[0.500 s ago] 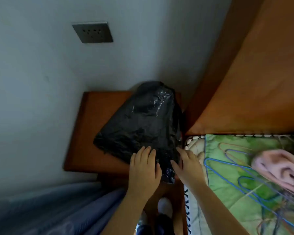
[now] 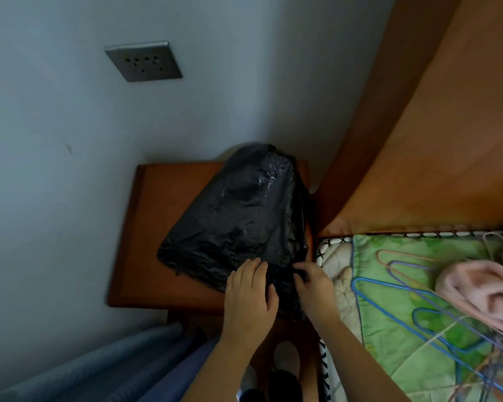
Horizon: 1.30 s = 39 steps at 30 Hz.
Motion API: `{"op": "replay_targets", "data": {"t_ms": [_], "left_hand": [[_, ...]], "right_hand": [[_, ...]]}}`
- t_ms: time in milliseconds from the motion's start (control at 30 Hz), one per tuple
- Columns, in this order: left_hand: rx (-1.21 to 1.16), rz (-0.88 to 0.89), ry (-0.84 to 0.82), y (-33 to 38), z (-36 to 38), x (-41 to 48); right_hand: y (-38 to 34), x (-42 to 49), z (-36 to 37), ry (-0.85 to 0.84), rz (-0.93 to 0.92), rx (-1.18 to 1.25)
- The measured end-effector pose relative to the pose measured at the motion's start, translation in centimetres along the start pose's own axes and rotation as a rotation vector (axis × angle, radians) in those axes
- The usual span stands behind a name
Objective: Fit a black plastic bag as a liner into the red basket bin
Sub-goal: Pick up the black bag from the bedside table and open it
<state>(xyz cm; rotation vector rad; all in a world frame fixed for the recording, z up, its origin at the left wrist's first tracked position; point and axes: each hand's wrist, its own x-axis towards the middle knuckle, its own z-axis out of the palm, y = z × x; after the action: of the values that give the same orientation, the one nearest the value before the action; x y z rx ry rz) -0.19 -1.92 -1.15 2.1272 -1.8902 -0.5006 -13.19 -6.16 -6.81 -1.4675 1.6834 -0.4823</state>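
– black plastic, thin and crinkled, with a dull sheen along its creases: the black plastic bag [image 2: 238, 221] sits on the wooden bedside table [image 2: 163, 227], in the corner between the wall [image 2: 70, 169] and the headboard [image 2: 447, 126]
– what shape does it make?
– a bulky mound, wide and squarish at the near end, narrowing to a rounded hump at the far end. its long axis runs away from the person, leaning a little to the right, with the narrow end pointing at the wall. whatever fills it out is covered, so i cannot tell what it is
– and the hands?
– both are at the near, wide end. the left hand [image 2: 250, 294] lies on top of the plastic, fingers nearly straight and close together, thumb out to the right, pressing on it. the right hand [image 2: 312, 285] is just beside it, fingers curled in, pinching a fold of the plastic at the near right corner, where a loose tail of the bag hangs over the table's front edge
– and around it?
– the table is smooth orange-brown wood with a rounded rim, and the curved headboard is the same wood. a flat grey socket plate [image 2: 143, 61] is set in the wall. to the right a green quilted cover [image 2: 395, 329] carries thin blue wire hangers [image 2: 389, 306] and a soft pink cloth [image 2: 488, 294]. bluish fabric [image 2: 99, 369] hangs in long folds at lower left
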Motion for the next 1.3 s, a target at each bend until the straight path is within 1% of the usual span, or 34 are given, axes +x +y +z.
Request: {"op": "replay_targets", "data": {"t_ms": [100,200,300,367,433,567,733,900,1000,1167,1300], "left_hand": [[-0.029,0.039,0.010,0.9,-1.3,-0.2],[-0.080,0.084,0.013,2.0,-3.0,-0.5],[-0.154,0.116,-0.012,3.5,-5.5,-1.0],[-0.196,0.150,-0.026,4.4,-6.8,-1.2],[-0.240,0.197,-0.048,5.7,-8.7,-1.7],[-0.361,0.288,-0.075,8.5,-11.8,-2.7],[-0.481,0.377,-0.037,11.8,-15.7,-4.3],[-0.570,0.508,-0.070,14.3,-18.6,-7.6],[-0.642,0.552,-0.142,15.1,-19.6,-10.2],[-0.675,0.658,-0.249,16.2,-20.0,-14.4],[-0.689,0.733,-0.336,17.6,-19.0,-17.8]], "right_hand": [[-1.7,-0.7,-1.7,0.054,-0.059,0.010],[-3.9,-1.7,-3.8,0.070,-0.085,0.073],[-6.3,-3.3,-6.2,0.065,-0.083,0.134],[-7.7,-4.2,-7.7,0.091,-0.108,0.167],[-9.5,-5.6,-9.6,0.121,-0.132,0.187],[-12.7,-9.0,-13.3,0.129,-0.148,0.297],[-15.8,-14.5,-17.0,0.246,-0.166,0.400],[-16.8,-20.8,-19.8,0.379,-0.144,0.454],[-16.6,-25.1,-20.6,0.450,-0.140,0.511],[-15.5,-32.4,-20.7,0.515,-0.139,0.604],[-14.0,-38.4,-19.9,0.589,-0.073,0.641]]}}
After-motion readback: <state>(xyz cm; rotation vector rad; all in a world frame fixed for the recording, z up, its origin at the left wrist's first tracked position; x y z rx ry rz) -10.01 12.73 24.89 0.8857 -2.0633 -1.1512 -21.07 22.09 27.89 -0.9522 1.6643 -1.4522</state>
